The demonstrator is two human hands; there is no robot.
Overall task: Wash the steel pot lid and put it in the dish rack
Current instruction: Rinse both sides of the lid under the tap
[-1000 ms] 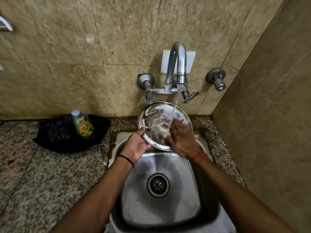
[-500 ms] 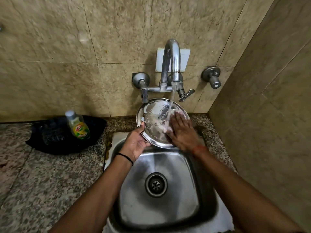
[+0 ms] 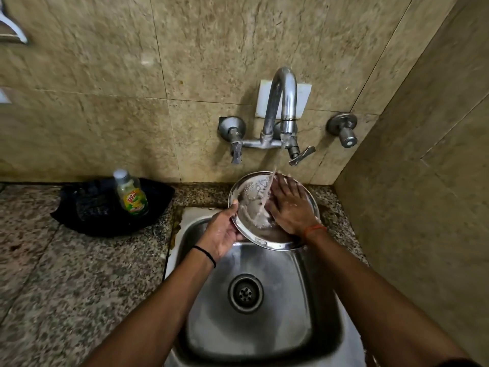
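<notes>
Over the sink (image 3: 312,308), the left hand (image 3: 223,235) clenches the lid (image 3: 254,207) rim at 9 o'clock, tilting it so water drains. The right hand (image 3: 289,207) lies flat, grip released, rubbing the face. At 12 o'clock, the tap (image 3: 281,107) runs onto it.

A speckled granite tabletop (image 3: 79,274) runs along the tiled wall, with a steel sink (image 3: 304,300) set into its right part. At the back, against the wall, lies a black cloth or mat (image 3: 87,207), its make hard to tell. A small bottle (image 3: 131,193) with a green and yellow label stands upright on it.
</notes>
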